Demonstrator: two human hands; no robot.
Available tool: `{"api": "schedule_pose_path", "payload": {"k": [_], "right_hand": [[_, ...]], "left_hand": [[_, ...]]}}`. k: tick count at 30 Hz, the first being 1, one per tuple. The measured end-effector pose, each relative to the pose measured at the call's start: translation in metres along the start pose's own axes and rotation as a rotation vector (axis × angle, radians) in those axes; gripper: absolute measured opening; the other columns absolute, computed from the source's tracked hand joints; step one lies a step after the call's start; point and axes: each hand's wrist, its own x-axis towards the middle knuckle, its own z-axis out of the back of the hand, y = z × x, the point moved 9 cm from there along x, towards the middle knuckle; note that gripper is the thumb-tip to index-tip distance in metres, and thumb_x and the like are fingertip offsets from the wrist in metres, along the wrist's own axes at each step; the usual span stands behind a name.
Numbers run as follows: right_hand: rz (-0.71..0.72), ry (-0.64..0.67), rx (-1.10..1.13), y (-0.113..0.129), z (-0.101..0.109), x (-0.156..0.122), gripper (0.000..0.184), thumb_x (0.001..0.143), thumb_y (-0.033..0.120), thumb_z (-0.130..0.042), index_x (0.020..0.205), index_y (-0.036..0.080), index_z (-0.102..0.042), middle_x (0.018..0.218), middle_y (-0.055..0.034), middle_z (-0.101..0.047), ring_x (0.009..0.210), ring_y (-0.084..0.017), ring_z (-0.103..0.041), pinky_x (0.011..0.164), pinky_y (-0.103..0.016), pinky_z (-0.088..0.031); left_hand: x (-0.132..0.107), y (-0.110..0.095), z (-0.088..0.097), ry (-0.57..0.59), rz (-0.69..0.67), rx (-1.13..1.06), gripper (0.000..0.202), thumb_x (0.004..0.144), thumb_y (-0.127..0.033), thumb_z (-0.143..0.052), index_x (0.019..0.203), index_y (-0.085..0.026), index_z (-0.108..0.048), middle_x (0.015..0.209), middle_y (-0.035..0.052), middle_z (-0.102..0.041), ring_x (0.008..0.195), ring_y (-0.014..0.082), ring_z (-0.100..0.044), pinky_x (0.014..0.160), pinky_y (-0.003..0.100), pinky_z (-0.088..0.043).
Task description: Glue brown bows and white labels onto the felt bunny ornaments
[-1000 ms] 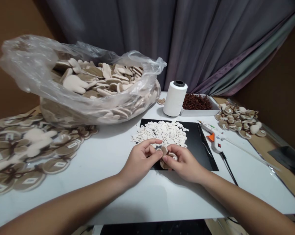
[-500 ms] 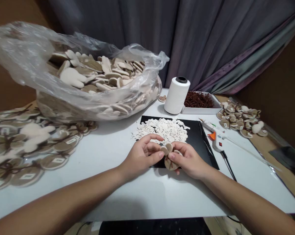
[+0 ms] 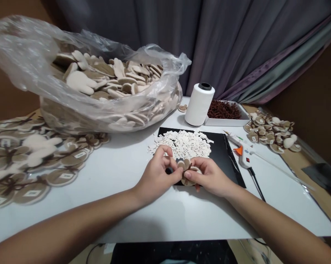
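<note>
Between my hands, above the front of a black mat (image 3: 223, 161), is a small brown felt bunny-shaped piece (image 3: 187, 181) with two rounded ears and a dark brown bow. My right hand (image 3: 209, 175) grips it by the bow and round body, thumb on the front. The thumb and a finger of my left hand (image 3: 160, 174) pinch it at the left ear, with the other fingers curled above. A pile of small white labels (image 3: 186, 143) lies on the mat just beyond my fingers.
A large plastic bag (image 3: 113, 113) of felt pieces stands back left. Finished-looking bunny pieces (image 3: 30, 192) lie left, more (image 3: 272, 130) right. A thread cone (image 3: 199, 104) stands beside a box of brown bows (image 3: 224, 111). A glue gun (image 3: 245, 156) lies right, its cord trailing forward.
The bunny piece has turned slightly and moved a little left in my fingers. My left thumb and finger have closed in on its ear. The whole view has shifted slightly.
</note>
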Motion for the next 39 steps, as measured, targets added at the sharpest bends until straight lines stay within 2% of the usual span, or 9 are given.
{"api": "schedule_pose_path", "payload": {"k": [5,10,16,19,24,29,32,35,39], "right_hand": [[0.038,0.004,0.076,0.002,0.004,0.0,0.032,0.07,0.042,-0.072,0.081,0.014,-0.06,0.07,-0.001,-0.062,0.055,-0.009,-0.057,0.039,-0.015,-0.047],[0.048,-0.011,0.095,0.002,0.007,0.0,0.033,0.068,0.041,-0.074,0.081,0.015,-0.06,0.071,-0.0011,-0.062,0.057,-0.01,-0.058,0.039,-0.015,-0.048],[0.051,-0.031,0.089,0.003,0.007,0.0,0.034,0.068,0.043,-0.074,0.078,0.014,-0.059,0.067,0.0007,-0.058,0.054,-0.009,-0.055,0.038,-0.016,-0.048],[0.056,-0.02,0.097,0.002,0.006,0.001,0.035,0.068,0.044,-0.073,0.076,0.014,-0.058,0.065,0.0017,-0.057,0.05,-0.007,-0.052,0.037,-0.015,-0.047],[0.047,0.098,0.182,0.0,-0.005,0.0,0.031,0.078,0.042,-0.066,0.077,0.012,-0.06,0.064,0.0013,-0.056,0.045,-0.004,-0.05,0.038,-0.014,-0.046],[-0.025,0.273,0.48,-0.003,-0.026,-0.002,0.035,0.075,0.045,-0.069,0.077,0.012,-0.058,0.058,0.0034,-0.054,0.038,-0.002,-0.046,0.033,-0.011,-0.04],[-0.075,0.323,0.57,-0.006,-0.033,-0.004,0.037,0.073,0.047,-0.071,0.075,0.013,-0.057,0.055,0.0048,-0.053,0.035,-0.002,-0.044,0.033,-0.011,-0.039],[-0.082,0.308,0.552,-0.007,-0.033,-0.004,0.037,0.072,0.047,-0.072,0.074,0.013,-0.056,0.054,0.0049,-0.052,0.035,-0.002,-0.043,0.033,-0.011,-0.038],[0.002,0.191,0.36,-0.003,-0.022,-0.002,0.038,0.072,0.047,-0.071,0.073,0.012,-0.057,0.059,0.0013,-0.058,0.041,-0.003,-0.047,0.035,-0.012,-0.039]], "left_hand": [[0.006,0.006,-0.006,0.104,0.085,-0.137,0.026,0.079,-0.026,-0.06,0.098,-0.02,-0.043,0.06,-0.0057,-0.059,0.057,0.0102,-0.055,0.058,0.022,-0.041],[0.009,0.003,-0.002,0.075,0.063,-0.193,0.013,0.081,-0.024,-0.052,0.093,-0.018,-0.05,0.061,-0.0027,-0.063,0.062,0.0121,-0.058,0.065,0.025,-0.044],[0.007,0.008,-0.007,0.145,0.073,-0.216,0.029,0.075,-0.025,-0.066,0.097,-0.02,-0.048,0.078,-0.0002,-0.067,0.073,0.0148,-0.062,0.072,0.028,-0.047],[0.006,0.01,-0.006,0.142,0.067,-0.186,0.032,0.077,-0.026,-0.067,0.101,-0.021,-0.046,0.076,-0.0013,-0.065,0.071,0.0139,-0.062,0.071,0.028,-0.047],[0.002,-0.004,-0.002,0.106,-0.033,-0.181,0.039,0.08,-0.022,-0.064,0.11,-0.024,-0.039,0.071,-0.0047,-0.063,0.066,0.0098,-0.058,0.066,0.022,-0.045],[-0.005,-0.017,-0.005,0.118,-0.062,-0.252,0.044,0.08,-0.021,-0.064,0.109,-0.025,-0.032,0.072,-0.0039,-0.065,0.066,0.0101,-0.059,0.068,0.025,-0.047],[-0.007,-0.019,-0.007,0.12,-0.06,-0.266,0.043,0.08,-0.021,-0.065,0.106,-0.025,-0.031,0.072,-0.0035,-0.066,0.066,0.011,-0.059,0.068,0.026,-0.047],[-0.008,-0.016,-0.006,0.13,-0.041,-0.261,0.04,0.081,-0.021,-0.064,0.104,-0.026,-0.032,0.072,-0.0039,-0.065,0.067,0.0106,-0.059,0.067,0.025,-0.046],[-0.006,-0.011,-0.004,0.171,-0.021,-0.22,0.034,0.081,-0.026,-0.063,0.105,-0.023,-0.039,0.071,-0.0034,-0.064,0.067,0.0107,-0.059,0.067,0.024,-0.045]]}}
